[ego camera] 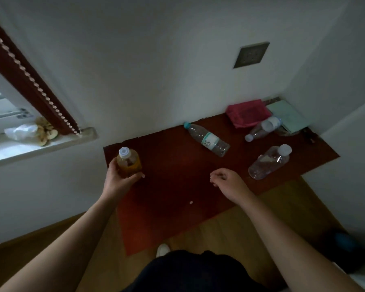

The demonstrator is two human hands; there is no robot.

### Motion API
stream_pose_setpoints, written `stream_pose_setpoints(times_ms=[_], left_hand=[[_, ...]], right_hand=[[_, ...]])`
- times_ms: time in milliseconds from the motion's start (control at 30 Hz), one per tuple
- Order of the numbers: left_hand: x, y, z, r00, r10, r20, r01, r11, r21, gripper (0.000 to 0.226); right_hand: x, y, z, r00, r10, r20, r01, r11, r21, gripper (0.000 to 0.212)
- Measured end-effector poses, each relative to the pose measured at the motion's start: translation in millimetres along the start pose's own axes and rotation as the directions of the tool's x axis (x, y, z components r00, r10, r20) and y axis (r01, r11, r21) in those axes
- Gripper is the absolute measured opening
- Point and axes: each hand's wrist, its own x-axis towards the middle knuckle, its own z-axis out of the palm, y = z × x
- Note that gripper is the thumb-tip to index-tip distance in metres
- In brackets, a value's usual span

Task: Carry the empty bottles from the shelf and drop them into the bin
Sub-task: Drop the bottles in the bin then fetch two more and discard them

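Observation:
My left hand [118, 180] grips an upright amber bottle [129, 163] with a white cap at the left end of the dark red shelf [173, 186]. My right hand [226, 182] hovers over the shelf's middle, fingers loosely curled, holding nothing. Three clear bottles lie on their sides: one with a teal cap and a white label [207, 139], one with a white cap near the front right edge [269, 162], and one further back [262, 128] by the corner. No bin is in view.
A pink cloth [248, 113] and a pale green book [289, 115] sit in the shelf's back right corner. A windowsill [19, 148] with a plastic bag is at the left. A wall socket [251, 54] is above. Wooden floor [251, 226] lies below.

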Motion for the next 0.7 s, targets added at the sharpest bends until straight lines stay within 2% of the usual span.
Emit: stream_pose_setpoints(times_ms=[100,200,367,467,533,633,700], left_hand=[[9,7,4,1.000,0.015,-0.024,-0.015,1.000,-0.005,0.066],[17,7,6,0.999,0.018,-0.049,-0.019,1.000,-0.017,0.050],[3,7,12,0.997,-0.049,-0.066,0.043,0.995,-0.085,0.053],[-22,11,14,0.987,-0.094,-0.133,0.079,0.991,-0.111,0.044],[-43,14,17,0.975,-0.116,-0.192,0.093,0.988,-0.123,0.046],[-72,13,23,0.936,-0.182,-0.302,0.139,0.977,-0.160,0.052],[-90,7,28,0.905,-0.227,-0.359,0.163,0.966,-0.200,0.057]], right_hand=[[18,-10,-8,0.999,0.009,-0.052,-0.010,1.000,-0.016,0.015],[41,-20,-17,0.997,-0.005,-0.081,0.002,0.999,-0.040,0.014],[94,-43,-30,0.989,-0.088,-0.114,0.074,0.989,-0.129,0.030],[133,-56,-31,0.976,-0.183,-0.114,0.152,0.960,-0.236,0.033],[155,-63,-32,0.972,-0.222,-0.080,0.193,0.945,-0.265,0.038],[188,-62,-31,0.979,-0.202,-0.026,0.184,0.932,-0.311,0.054],[205,-58,-28,0.984,-0.180,0.008,0.166,0.891,-0.423,0.064]])
